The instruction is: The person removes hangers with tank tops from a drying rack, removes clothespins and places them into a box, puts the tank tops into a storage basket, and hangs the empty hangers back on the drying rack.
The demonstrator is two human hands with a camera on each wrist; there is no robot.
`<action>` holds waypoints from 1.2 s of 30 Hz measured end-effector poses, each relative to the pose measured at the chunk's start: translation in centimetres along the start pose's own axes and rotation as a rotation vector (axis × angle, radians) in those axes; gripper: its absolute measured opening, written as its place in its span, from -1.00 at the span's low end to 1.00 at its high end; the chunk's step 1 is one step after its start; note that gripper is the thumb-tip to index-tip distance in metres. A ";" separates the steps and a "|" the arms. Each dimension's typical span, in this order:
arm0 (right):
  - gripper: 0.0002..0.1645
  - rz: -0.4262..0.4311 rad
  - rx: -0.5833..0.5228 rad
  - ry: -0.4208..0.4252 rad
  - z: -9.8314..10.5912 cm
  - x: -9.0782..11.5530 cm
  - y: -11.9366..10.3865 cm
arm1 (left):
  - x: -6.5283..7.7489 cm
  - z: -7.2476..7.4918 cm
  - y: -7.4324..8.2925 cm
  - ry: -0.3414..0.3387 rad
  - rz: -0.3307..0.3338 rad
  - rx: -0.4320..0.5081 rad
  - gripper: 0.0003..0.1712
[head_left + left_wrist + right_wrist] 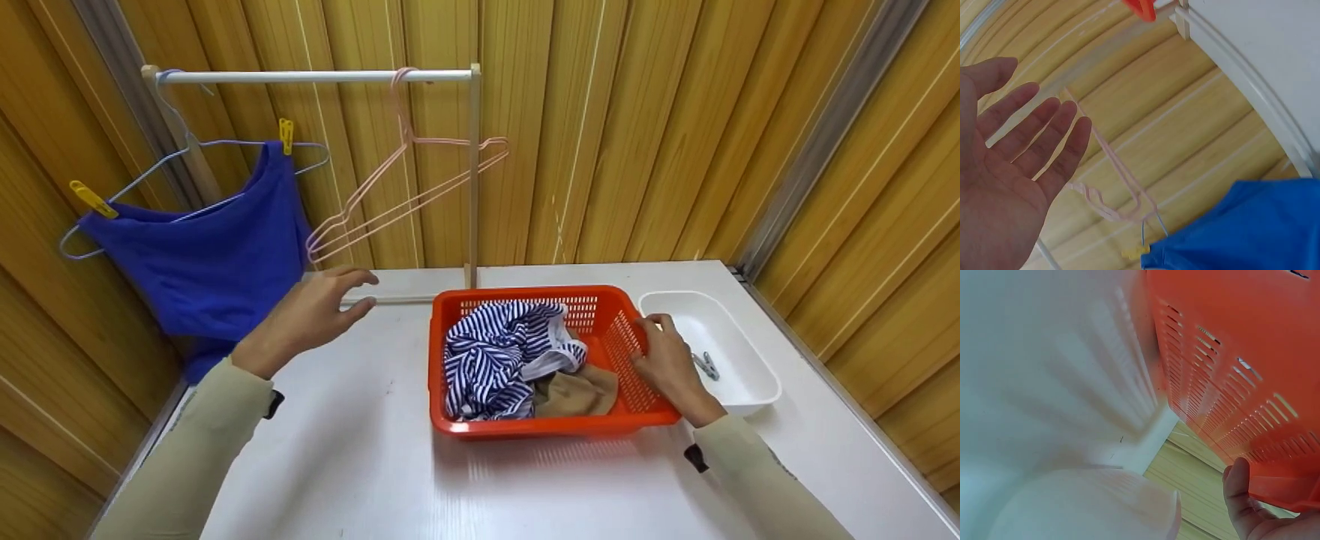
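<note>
A red plastic basket (555, 424) stands on the white table, holding a blue-and-white striped garment (487, 360) and a tan cloth (577, 391). My right hand (670, 364) grips the basket's right rim; in the right wrist view fingers (1237, 492) bend over that rim. Empty, with fingers loosely spread, my left hand (319, 307) hovers above the table between the blue garment (217, 262) and the basket. Pink hangers (409, 139) hang from the rack just beyond it. The blue garment is clipped to a light-blue hanger (161, 161) by yellow clothespins (286, 136).
The drying rack's white bar (315, 76) runs across the back left. Right of the basket sits a white tub (746, 360) with a greenish clothespin (706, 365) in it. Wood-patterned walls (637, 135) enclose the white table (360, 465).
</note>
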State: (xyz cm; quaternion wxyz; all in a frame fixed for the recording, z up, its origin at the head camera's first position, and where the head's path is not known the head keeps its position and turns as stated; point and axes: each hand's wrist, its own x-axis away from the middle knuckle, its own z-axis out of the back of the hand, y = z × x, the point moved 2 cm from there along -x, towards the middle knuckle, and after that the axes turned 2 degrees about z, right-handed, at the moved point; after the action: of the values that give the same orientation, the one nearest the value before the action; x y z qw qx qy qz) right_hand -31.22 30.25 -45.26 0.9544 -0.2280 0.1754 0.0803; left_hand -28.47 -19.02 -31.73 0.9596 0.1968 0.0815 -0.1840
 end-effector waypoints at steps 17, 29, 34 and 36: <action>-0.42 0.015 0.002 0.045 0.1 0.0 0.0 | 4.8 10.2 -9.4 0.207 0.277 -0.055 -0.41; -0.41 0.007 0.001 0.029 0.0 0.0 0.0 | 6.7 12.3 -15.4 0.334 0.380 0.002 -0.30; -0.42 0.014 0.006 0.040 0.0 0.1 0.1 | 6.3 12.7 -17.3 0.375 0.449 -0.005 -0.25; -0.43 0.016 0.012 0.046 -0.1 0.1 0.0 | 6.2 12.8 -17.9 0.386 0.483 0.001 -0.23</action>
State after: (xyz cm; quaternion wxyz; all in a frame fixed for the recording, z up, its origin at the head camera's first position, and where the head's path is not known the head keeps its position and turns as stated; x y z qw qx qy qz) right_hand -31.15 30.26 -45.38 0.9508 -0.2225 0.1994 0.0816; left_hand -28.61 -41.52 -27.73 0.9422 0.2424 0.2131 0.0901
